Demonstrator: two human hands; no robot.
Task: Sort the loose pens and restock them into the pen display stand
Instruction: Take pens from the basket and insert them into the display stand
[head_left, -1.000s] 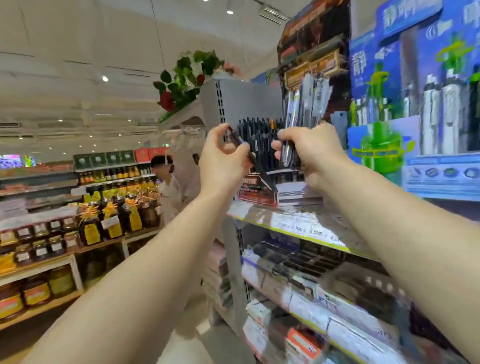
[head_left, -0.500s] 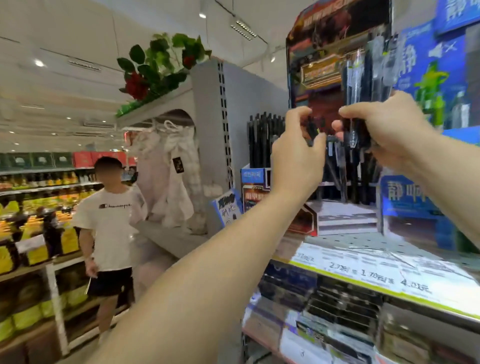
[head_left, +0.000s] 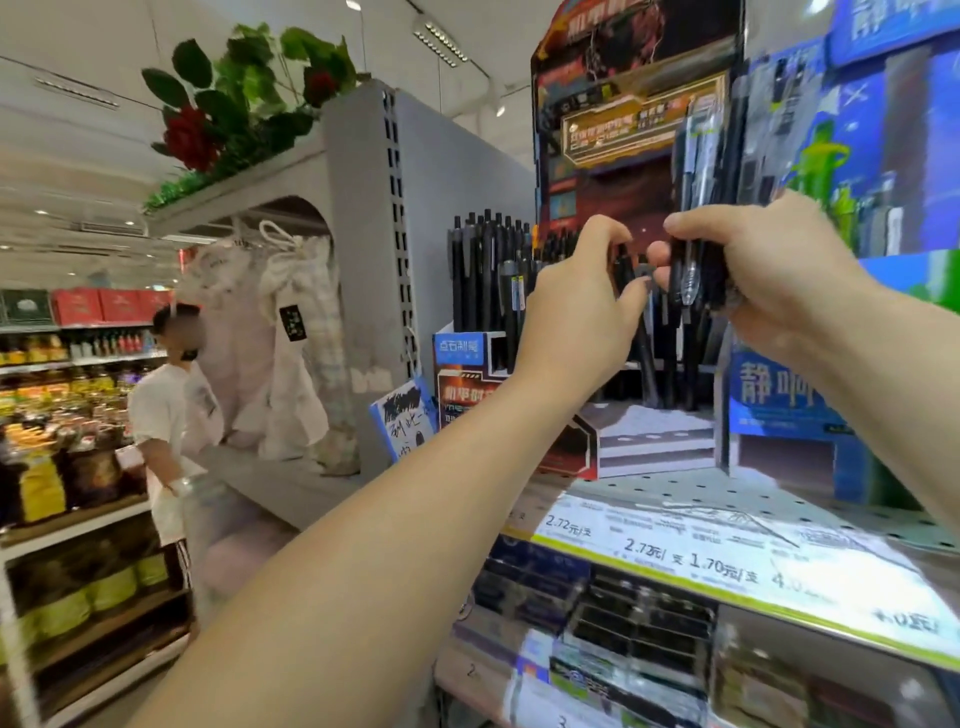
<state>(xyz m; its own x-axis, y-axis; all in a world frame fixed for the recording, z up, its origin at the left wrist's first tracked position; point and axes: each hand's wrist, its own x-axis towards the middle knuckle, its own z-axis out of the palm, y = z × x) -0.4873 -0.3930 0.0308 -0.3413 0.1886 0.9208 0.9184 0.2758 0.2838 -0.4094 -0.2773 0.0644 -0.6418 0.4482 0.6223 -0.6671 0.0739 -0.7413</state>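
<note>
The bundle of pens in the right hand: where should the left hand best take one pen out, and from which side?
Probably by the lower barrel, from the left. The right hand grips the bundle of pens upright around its lower part, and the ends below its thumb face the left hand, whose fingers already pinch there. The upper ends stand close before the pen display stand.

Standing on the shelf (head_left: 810, 512) — pen display stand (head_left: 597, 332) at centre, boxed display (head_left: 795, 395) just right of it.

Filling the stand's left compartments: upright pens (head_left: 485, 270). Hovering in front of the stand: left hand (head_left: 584, 306), pinching one pen (head_left: 626, 270), and right hand (head_left: 769, 270) just beside it, gripping a bundle of pens (head_left: 701, 208) upright. Running along the shelf's front edge — price strip (head_left: 717, 561). Leaning left of the stand: small sign (head_left: 402, 421). Standing far left, well apart: a person (head_left: 166, 415).
</note>
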